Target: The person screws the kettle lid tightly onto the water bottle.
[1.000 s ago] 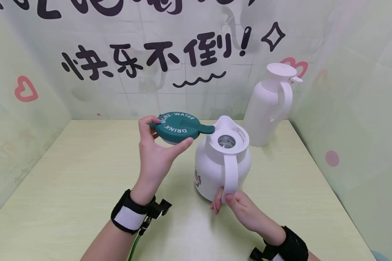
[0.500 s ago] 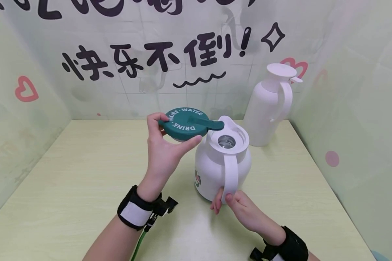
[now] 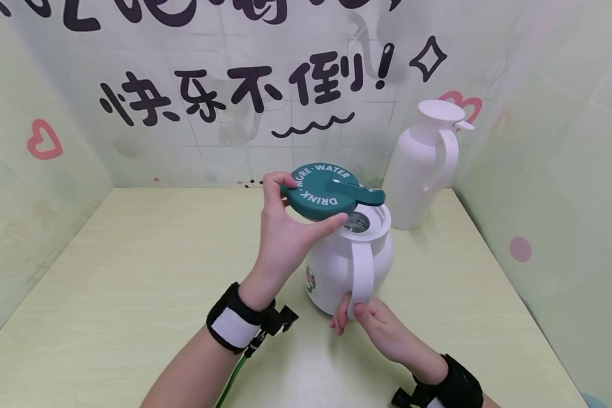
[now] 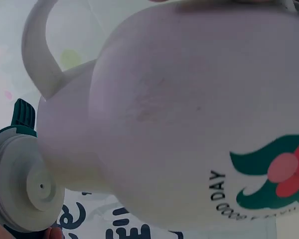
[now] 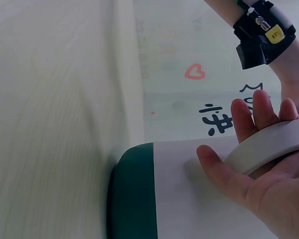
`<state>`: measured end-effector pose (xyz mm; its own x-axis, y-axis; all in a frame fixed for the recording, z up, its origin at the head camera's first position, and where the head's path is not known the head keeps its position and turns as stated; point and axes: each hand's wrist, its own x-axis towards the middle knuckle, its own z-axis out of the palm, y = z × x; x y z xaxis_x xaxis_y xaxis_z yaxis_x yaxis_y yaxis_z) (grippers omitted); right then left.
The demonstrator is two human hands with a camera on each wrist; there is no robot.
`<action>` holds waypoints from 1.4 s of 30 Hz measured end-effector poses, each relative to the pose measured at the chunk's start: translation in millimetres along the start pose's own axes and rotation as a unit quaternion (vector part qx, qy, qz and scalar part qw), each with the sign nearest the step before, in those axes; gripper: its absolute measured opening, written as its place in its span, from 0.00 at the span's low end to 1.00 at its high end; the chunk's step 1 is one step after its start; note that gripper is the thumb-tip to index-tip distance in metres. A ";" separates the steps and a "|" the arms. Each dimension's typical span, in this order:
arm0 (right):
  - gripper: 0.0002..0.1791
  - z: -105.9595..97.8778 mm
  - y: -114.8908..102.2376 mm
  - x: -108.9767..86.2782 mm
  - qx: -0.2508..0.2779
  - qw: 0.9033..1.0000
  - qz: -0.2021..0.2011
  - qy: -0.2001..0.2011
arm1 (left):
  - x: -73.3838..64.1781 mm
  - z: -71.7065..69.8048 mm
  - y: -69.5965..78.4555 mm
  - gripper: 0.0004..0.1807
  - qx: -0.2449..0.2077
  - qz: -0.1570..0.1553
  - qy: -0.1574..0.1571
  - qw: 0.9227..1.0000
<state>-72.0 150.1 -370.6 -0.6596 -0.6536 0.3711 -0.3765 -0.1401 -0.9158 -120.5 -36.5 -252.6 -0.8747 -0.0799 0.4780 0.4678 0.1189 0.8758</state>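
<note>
My left hand [image 3: 285, 241] grips a round dark-green lid [image 3: 318, 192] by its edge, thumb at the near side. White lettering reads "DRINK MORE WATER", and a lever sticks out to the right. The lid overlaps the spout side of a white thermos jug [image 3: 326, 269], whose mouth shows a metallic inside. Seen from the left wrist, the lid's pale stepped underside [image 4: 20, 184] is beside the jug's neck. My right hand [image 3: 379, 326] holds the lower part of the jug's handle [image 3: 362, 266], fingers passing through it. The jug stands upright on the table.
A taller white thermos jug [image 3: 413, 170] with a flared top stands at the back right of the light wood table [image 3: 148, 266]. Behind it hangs a printed curtain [image 3: 199, 147] with black characters. Each wrist wears a black camera strap [image 3: 239, 317].
My left hand has carried the lid rightward and slightly up, so it now covers the jug's spout and part of its mouth. The right hand and jug have stayed in place.
</note>
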 end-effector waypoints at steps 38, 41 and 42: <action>0.25 -0.5 1.7 0.2 0.004 1.000 0.007 0.002 | -4.4 42.4 -18.3 0.42 0.045 -0.065 -0.047 0.996; 0.25 -0.4 1.6 0.2 0.006 1.000 0.006 0.001 | -5.6 42.8 -20.1 0.42 0.046 -0.064 -0.049 0.996; 0.25 -0.5 1.7 0.2 0.006 1.000 0.006 0.001 | -6.1 42.7 -20.5 0.42 0.047 -0.061 -0.049 0.996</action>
<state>-73.0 150.1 -372.0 -0.6658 -0.6531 0.3607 -0.3604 -0.1418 -0.9219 -130.2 3.8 -276.3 -0.9349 -0.0024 0.3550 0.3469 0.2067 0.9149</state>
